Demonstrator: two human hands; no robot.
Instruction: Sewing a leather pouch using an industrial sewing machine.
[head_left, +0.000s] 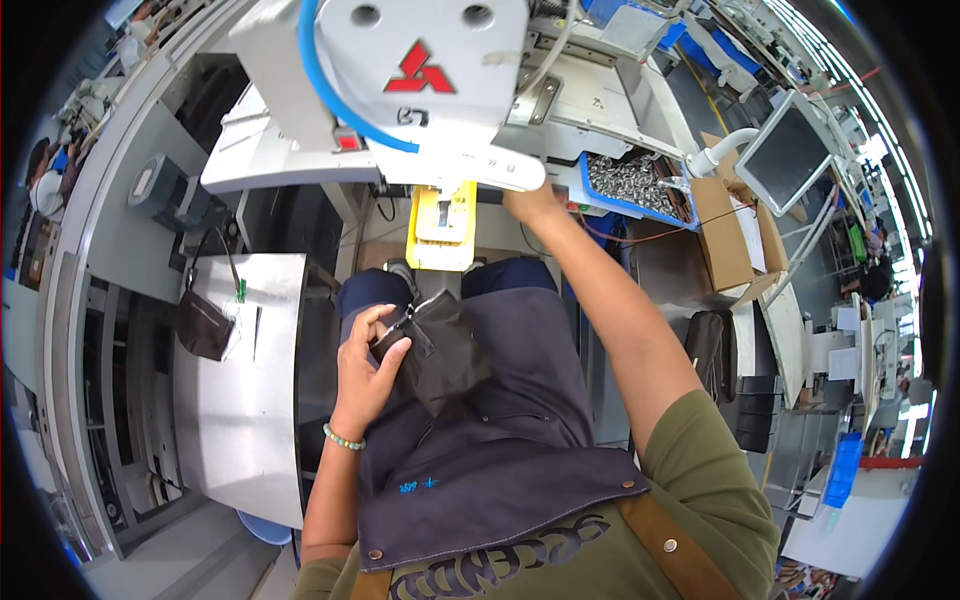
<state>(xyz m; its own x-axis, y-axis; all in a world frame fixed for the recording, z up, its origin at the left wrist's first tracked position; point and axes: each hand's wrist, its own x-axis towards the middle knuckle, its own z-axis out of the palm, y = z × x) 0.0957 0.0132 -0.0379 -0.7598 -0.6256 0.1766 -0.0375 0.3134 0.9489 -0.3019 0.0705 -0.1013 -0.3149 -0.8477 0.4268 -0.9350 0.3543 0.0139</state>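
Note:
My left hand (368, 368) is closed on the upper edge of a black fabric pouch (445, 360), thumb on the near side. The pouch is held over my lap, in front of a dark apron (530, 350). My right arm is stretched forward, and my right hand (535, 204) is beside the white sewing machine head (440, 95). Its fingers are mostly hidden at the machine's lower edge, so their grip does not show. Just left of that hand, under the machine head, sits a yellow plate (443, 255).
To the right, a blue tray (590, 190) holds many small metal parts, with an open cardboard box (722, 240) and a screen on an arm (785, 150) beyond. On the left metal table (245, 430) lies another black pouch (204, 328). A blue hose (325, 90) curves down the machine.

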